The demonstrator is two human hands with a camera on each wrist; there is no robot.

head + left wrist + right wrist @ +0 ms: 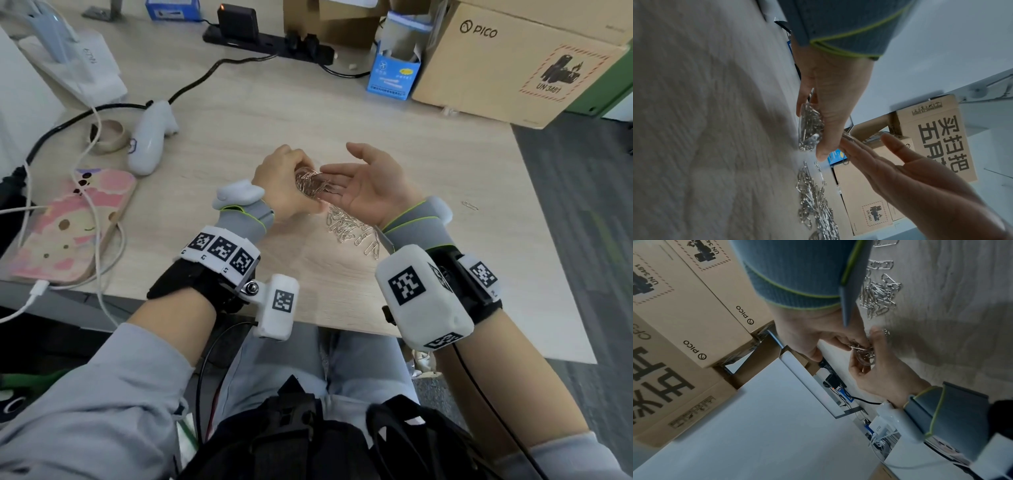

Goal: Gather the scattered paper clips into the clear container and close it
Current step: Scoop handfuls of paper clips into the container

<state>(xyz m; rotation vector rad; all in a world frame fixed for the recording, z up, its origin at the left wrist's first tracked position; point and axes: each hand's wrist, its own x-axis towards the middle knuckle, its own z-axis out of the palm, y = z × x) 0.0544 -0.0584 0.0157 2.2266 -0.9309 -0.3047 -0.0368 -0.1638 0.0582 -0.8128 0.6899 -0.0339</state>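
Head view: left hand fingers grasp clear container against flat, released right hand fingers

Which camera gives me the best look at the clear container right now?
The left wrist view: the clear container shows side-on, packed with clips, gripped by the left hand. The head view shows it from above, partly hidden by both hands. The right wrist view shows only a small blurred glimpse between the fingers.

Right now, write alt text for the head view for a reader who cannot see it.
The left hand grips a clear container of paper clips against the open right hand, above a wooden desk. A pile of paper clips lies below; a single clip sits apart.
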